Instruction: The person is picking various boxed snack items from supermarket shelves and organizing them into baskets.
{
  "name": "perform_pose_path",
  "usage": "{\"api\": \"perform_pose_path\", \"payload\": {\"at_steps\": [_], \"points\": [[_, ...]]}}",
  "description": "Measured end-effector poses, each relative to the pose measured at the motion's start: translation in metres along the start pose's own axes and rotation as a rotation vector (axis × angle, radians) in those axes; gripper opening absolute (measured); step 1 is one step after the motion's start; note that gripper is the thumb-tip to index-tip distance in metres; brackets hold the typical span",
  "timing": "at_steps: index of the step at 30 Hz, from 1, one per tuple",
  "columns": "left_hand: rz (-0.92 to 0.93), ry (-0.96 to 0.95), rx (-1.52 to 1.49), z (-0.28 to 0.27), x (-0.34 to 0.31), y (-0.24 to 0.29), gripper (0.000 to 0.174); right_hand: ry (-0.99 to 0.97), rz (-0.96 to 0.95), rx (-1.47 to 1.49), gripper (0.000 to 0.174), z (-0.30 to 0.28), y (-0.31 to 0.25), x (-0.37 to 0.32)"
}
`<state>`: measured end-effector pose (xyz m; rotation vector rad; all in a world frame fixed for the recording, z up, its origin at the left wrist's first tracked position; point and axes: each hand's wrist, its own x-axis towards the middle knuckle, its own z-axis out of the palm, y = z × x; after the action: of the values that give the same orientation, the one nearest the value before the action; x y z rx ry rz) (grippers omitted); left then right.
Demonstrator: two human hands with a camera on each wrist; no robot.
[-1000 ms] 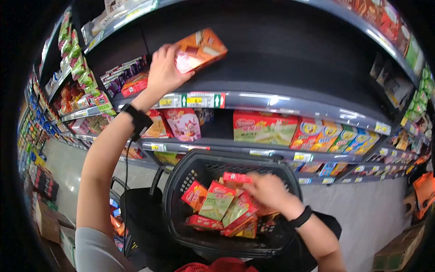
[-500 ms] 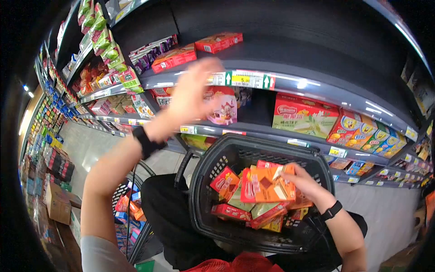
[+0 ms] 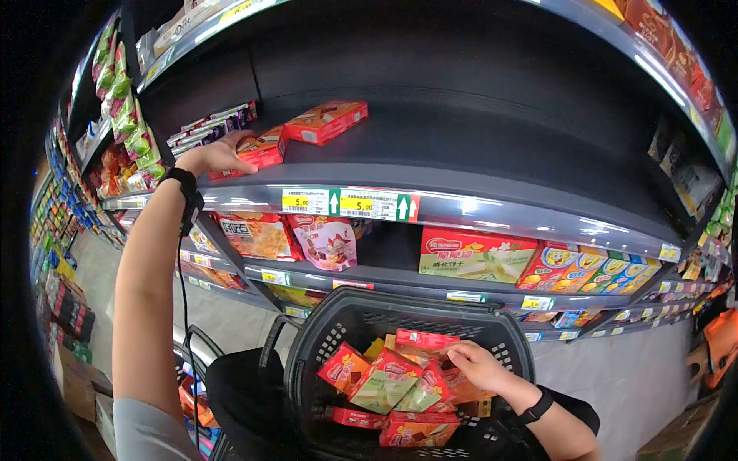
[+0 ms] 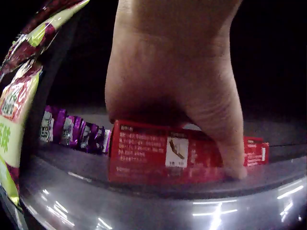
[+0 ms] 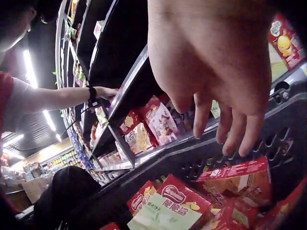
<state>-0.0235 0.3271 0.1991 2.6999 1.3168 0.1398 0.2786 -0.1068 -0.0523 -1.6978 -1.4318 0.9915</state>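
On the upper shelf, my left hand (image 3: 217,157) grips the near red box (image 3: 267,147). In the left wrist view, this hand (image 4: 175,67) covers the top of the box (image 4: 144,155), with the thumb down its front face. A second red box (image 3: 327,121) lies just right of it. Over the right side of the black basket (image 3: 304,361) is my right hand (image 3: 482,370). The right wrist view shows this hand (image 5: 216,72) empty, its fingers hanging loosely above red boxes (image 5: 235,179). Several red, green and orange boxes (image 3: 384,380) lie piled in the basket.
Purple packets (image 3: 215,127) stand left of the gripped box. A price rail (image 3: 461,215) edges the shelf. The shelf below holds a pink pouch (image 3: 324,242), a large red-green box (image 3: 477,255) and cartoon boxes (image 3: 588,269). Green packets (image 3: 127,115) hang at left.
My left hand has moved from in front of the rail onto the shelf and taken hold of a red box. My right hand has let go of the orange-red box it held over the basket.
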Motion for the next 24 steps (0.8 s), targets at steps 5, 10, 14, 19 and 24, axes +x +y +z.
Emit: {"api": "perform_pose_path", "payload": {"at_steps": [5, 10, 14, 19, 24], "points": [[0.206, 0.525, 0.285, -0.007, -0.017, 0.031, 0.092, -0.010, -0.033, 0.109, 0.026, 0.004, -0.015, 0.004], [0.785, 0.843, 0.359, 0.014, -0.086, 0.133, 0.080, -0.096, -0.128, 0.575, 0.044, -0.009, -0.055, -0.006], [1.114, 0.440, 0.323, 0.078, -0.141, 0.220, 0.051, -0.109, -0.435, 0.914, 0.065, -0.007, -0.081, -0.016], [1.277, 0.264, 0.325, 0.098, -0.144, 0.271, 0.059, 0.323, -0.179, 0.630, 0.061, -0.022, -0.097, -0.033], [0.573, 0.526, 0.224, 0.080, 0.011, 0.222, 0.071, 0.478, -0.050, 0.144, 0.040, -0.067, -0.047, -0.036]]}}
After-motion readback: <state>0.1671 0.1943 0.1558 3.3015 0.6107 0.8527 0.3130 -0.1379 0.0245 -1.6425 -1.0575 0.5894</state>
